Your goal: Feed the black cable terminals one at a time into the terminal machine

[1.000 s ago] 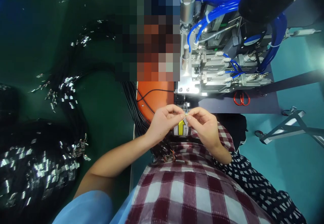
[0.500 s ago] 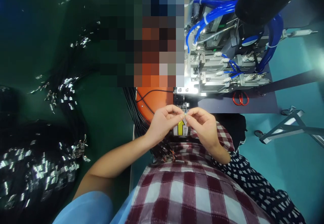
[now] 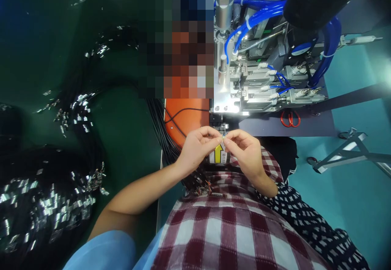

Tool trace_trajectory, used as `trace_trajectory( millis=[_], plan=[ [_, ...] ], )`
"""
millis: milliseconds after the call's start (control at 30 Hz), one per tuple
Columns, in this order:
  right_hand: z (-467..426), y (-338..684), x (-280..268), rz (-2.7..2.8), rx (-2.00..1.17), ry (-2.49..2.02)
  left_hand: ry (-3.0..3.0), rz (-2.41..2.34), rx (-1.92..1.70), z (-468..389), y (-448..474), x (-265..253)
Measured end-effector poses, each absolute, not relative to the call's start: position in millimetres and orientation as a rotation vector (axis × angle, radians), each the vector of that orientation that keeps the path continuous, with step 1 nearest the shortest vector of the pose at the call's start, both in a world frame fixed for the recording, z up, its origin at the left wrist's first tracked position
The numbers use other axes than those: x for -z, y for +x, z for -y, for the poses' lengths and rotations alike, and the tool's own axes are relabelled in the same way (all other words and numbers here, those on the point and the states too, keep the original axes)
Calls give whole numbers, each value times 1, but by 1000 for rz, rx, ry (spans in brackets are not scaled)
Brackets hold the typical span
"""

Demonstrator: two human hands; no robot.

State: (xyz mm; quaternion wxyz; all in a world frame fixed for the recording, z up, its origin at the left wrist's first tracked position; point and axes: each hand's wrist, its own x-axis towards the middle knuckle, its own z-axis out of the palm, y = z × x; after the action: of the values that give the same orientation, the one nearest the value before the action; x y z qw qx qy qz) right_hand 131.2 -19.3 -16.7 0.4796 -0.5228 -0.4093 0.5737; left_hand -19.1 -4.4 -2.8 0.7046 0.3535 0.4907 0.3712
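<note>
My left hand [image 3: 195, 148] and my right hand [image 3: 248, 152] meet fingertip to fingertip in front of my checked apron [image 3: 220, 221]. Thumb and forefinger of each are pinched together. Something tiny and pale shows where the tips meet, too small to name. Just below the fingertips is a label with a yellow arrow [image 3: 218, 154]. A bundle of black cables [image 3: 166, 139] runs down behind my left wrist, its loose ends [image 3: 203, 186] near the apron. Right beyond the fingers lies a small dark metal fixture [image 3: 217, 120].
A machine with metal cylinders [image 3: 259, 76] and blue air hoses [image 3: 265, 9] stands at upper right. Red-handled scissors [image 3: 291, 119] lie on its base plate. An orange panel [image 3: 187, 117] is ahead. Black cables with shiny metal ends [image 3: 49, 200] cover the green surface at left.
</note>
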Motion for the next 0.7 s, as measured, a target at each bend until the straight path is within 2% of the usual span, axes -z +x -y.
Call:
trace_trajectory(
  millis=[233, 400, 700],
  plan=[
    [23, 130, 18, 1039, -1325, -1322, 770, -1094, -827, 3, -18, 2],
    [21, 135, 19, 1051, -1384, -1291, 772, -1112, -809, 3, -18, 2],
    [23, 135, 19, 1292, -1083, -1379, 803, -1140, -791, 4, -19, 3]
  ],
)
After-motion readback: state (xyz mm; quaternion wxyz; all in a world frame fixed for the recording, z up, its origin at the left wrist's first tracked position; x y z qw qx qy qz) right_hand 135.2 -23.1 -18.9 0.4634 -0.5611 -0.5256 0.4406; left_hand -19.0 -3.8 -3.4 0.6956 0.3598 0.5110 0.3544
